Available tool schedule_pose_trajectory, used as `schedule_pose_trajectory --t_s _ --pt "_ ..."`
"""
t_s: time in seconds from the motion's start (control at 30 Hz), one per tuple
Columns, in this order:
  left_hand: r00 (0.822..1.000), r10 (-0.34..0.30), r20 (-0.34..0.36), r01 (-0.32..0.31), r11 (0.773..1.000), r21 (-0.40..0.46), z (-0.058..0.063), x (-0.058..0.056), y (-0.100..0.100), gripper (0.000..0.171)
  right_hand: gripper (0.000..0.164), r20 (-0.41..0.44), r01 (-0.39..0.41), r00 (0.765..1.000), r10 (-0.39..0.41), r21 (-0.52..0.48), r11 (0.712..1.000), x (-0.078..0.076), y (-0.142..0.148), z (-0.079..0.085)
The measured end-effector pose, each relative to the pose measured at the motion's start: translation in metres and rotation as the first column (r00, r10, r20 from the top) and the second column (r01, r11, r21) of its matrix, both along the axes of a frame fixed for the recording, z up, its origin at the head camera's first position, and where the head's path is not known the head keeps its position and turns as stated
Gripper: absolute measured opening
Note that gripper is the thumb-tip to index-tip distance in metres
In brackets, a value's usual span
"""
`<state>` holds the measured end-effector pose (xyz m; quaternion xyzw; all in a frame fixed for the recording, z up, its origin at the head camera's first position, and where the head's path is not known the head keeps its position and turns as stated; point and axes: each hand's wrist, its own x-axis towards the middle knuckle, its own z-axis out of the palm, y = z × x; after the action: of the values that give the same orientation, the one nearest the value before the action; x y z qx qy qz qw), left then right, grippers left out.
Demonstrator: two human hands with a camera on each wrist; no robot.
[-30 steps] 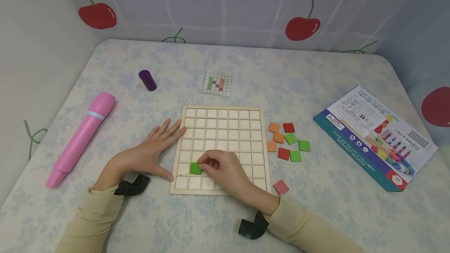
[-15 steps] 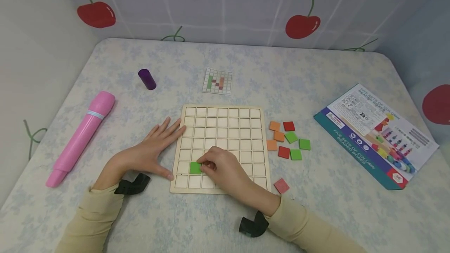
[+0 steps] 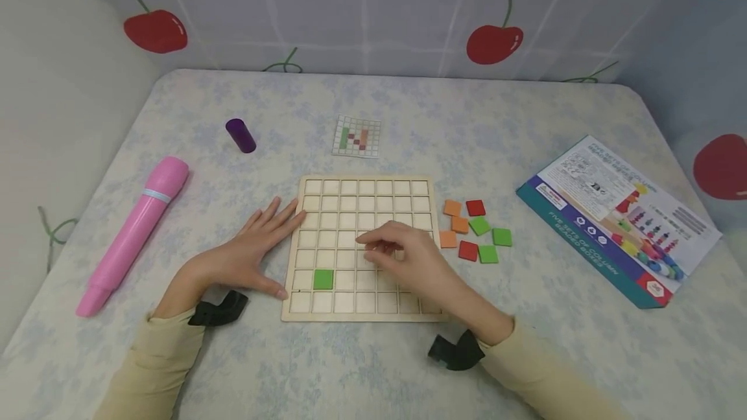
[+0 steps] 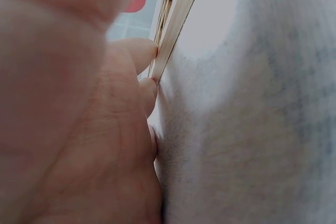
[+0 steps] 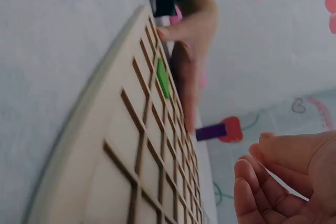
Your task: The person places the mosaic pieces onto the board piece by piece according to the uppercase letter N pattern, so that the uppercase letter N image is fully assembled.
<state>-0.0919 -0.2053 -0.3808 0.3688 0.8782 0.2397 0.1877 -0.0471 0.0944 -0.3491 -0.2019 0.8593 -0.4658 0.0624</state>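
A wooden grid board lies flat in the head view. A green square tile sits inside one cell near its lower left corner. My left hand is spread along the board's left edge, fingertips and thumb touching the frame. In the left wrist view those fingers meet the board's side. Above the middle of the board hovers my right hand, thumb and fingers loosely bent with no tile visible between them. The right wrist view also has this hand apart from the board.
Loose orange, red and green tiles lie right of the board. Behind it is a small pattern card. A purple cylinder and a pink stick-shaped object lie left. A printed box is at the right.
My right hand has let go of the green tile and moved up and right. The tile stays in its cell. A reddish tile near the lower right corner is now hidden behind the right arm.
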Motion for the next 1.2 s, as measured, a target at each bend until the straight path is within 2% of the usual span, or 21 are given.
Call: schedule_pose_trajectory --t_s 0.07,0.17,0.3,0.47,0.6,0.83,0.97,1.2 --pt "1.0 0.003 -0.001 -0.003 1.0 0.003 -0.002 0.001 -0.002 0.118 0.021 0.017 0.04 0.999 -0.039 -0.009 0.999 0.001 0.023 0.004" --pt "1.0 0.007 0.002 -0.008 1.0 0.017 -0.004 0.002 -0.004 0.118 0.023 0.035 0.139 0.99 -0.14 0.016 0.99 0.008 0.062 0.006" --pt "1.0 0.003 0.01 -0.003 0.999 0.04 -0.006 0.004 -0.004 0.116 0.026 0.031 0.265 0.962 -0.27 0.112 0.958 0.021 0.11 0.001" --pt "1.0 0.005 0.025 -0.006 0.999 0.051 -0.005 0.006 -0.004 0.114 0.03 0.037 0.323 0.942 -0.334 0.174 0.93 0.033 0.144 -0.011" --pt "1.0 0.011 0.027 -0.012 0.999 0.041 -0.004 0.005 -0.003 0.114 0.031 0.038 0.322 0.941 -0.336 0.203 0.925 0.034 0.15 -0.022" --pt "1.0 0.021 0.019 -0.021 1.0 0.004 -0.002 0.001 -0.004 0.117 0.034 -0.1 0.328 0.944 -0.313 0.32 0.889 0.029 0.143 -0.03" --pt "1.0 0.012 0.021 -0.012 1.0 0.009 -0.001 -0.001 -0.003 0.116 0.031 -0.122 0.343 0.939 -0.321 0.313 0.885 0.029 0.143 -0.032" --pt "1.0 0.013 0.022 -0.014 0.999 0.03 0.0 -0.001 -0.001 0.115 0.028 -0.106 0.336 0.942 -0.319 0.289 0.896 0.028 0.143 -0.029"
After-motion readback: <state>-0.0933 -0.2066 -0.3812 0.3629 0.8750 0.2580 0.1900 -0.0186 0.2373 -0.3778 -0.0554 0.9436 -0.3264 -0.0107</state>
